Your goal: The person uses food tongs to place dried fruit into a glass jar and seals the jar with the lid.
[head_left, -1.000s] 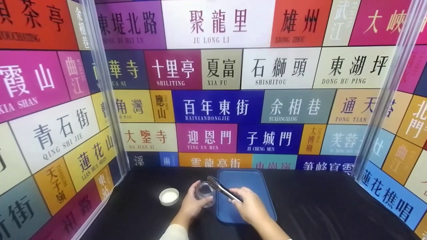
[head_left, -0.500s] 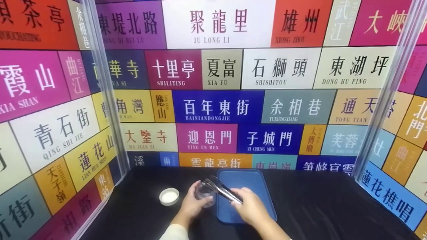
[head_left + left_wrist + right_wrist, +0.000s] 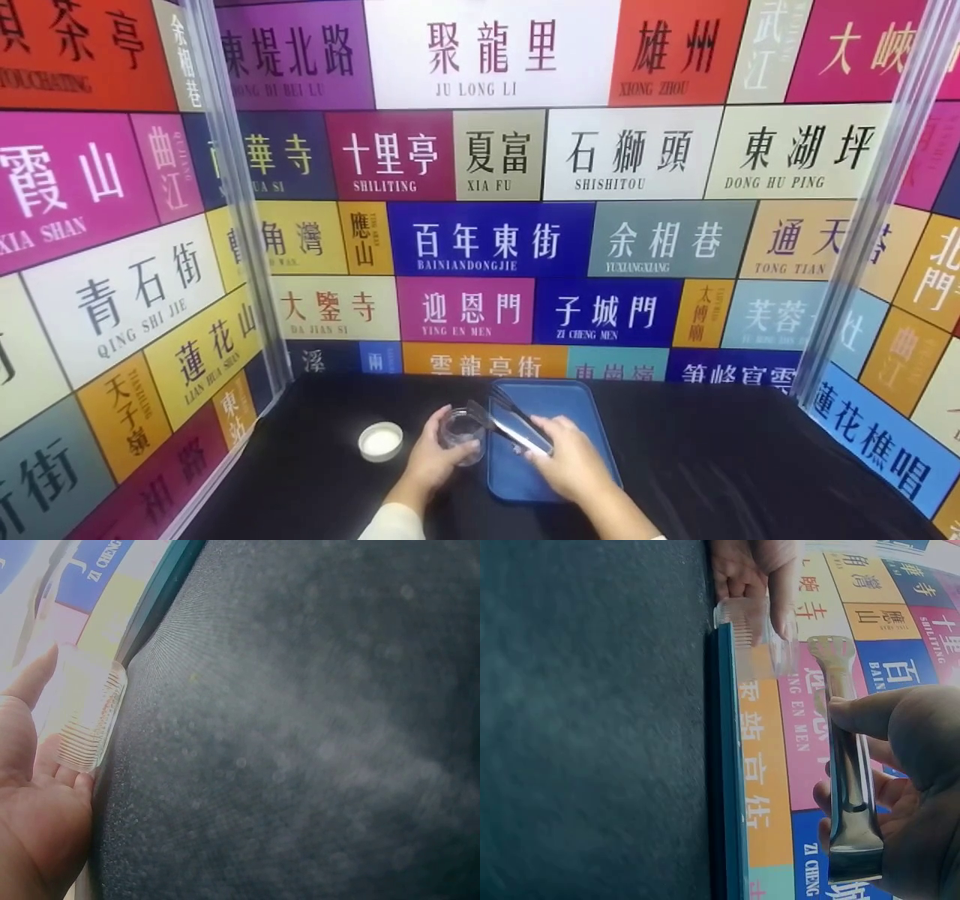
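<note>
My left hand (image 3: 429, 463) grips a small clear jar (image 3: 459, 426) by its sides, its round mouth facing up. In the left wrist view the ribbed wall of the jar (image 3: 90, 716) shows between thumb and fingers; I cannot tell what is inside. My right hand (image 3: 571, 459) holds metal tongs (image 3: 517, 433), thumb on one arm and fingers on the other. Their tips point away to the left, beside the jar's rim and over the blue tray (image 3: 510, 484). The arms of the tongs stand apart, and I see nothing between the tips.
A round white lid or shallow dish (image 3: 380, 442) lies on the black cloth (image 3: 315, 487) left of the jar. The tray sits just right of the jar. Sign-covered panels (image 3: 480, 307) rise behind the table and along both sides.
The tongs have moved right, from over the jar's mouth to beside it, and their arms have spread apart. My right hand has shifted slightly right. The left hand and jar have stayed put.
</note>
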`<state>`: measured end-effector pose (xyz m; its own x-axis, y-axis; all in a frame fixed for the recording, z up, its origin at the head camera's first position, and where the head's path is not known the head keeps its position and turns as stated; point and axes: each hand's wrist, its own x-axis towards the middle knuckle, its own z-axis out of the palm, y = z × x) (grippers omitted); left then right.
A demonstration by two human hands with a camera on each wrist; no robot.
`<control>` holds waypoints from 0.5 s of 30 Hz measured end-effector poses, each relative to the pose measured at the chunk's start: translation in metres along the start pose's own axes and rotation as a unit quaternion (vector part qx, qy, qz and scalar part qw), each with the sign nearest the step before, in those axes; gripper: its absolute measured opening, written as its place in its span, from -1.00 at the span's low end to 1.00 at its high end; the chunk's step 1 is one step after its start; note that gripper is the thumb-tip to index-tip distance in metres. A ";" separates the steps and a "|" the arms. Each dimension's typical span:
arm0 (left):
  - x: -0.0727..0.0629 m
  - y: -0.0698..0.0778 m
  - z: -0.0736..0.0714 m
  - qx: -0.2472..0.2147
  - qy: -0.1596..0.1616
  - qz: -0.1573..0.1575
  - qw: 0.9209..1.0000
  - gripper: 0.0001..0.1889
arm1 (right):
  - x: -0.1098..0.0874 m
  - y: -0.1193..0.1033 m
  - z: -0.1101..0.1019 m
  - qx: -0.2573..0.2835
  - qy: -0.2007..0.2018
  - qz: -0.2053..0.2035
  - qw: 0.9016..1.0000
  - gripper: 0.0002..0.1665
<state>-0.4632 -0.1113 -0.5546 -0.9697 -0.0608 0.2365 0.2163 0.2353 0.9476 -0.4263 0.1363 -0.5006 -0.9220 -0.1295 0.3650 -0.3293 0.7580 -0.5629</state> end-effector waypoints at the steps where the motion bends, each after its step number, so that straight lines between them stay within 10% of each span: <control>1: 0.000 0.000 0.000 0.000 0.000 0.000 1.000 -0.05 | 0.000 0.001 -0.002 -0.001 0.003 0.003 1.000 -0.33; 15: 0.001 -0.003 0.001 -0.006 0.000 -0.005 1.000 -0.04 | 0.006 0.026 -0.021 -0.021 -0.008 0.058 0.998 -0.31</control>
<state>-0.4645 -0.1108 -0.5576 -0.9720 -0.0635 0.2264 0.2073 0.2231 0.9525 -0.4364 0.1681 -0.4974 -0.9569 -0.0493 0.2862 -0.2110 0.7953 -0.5684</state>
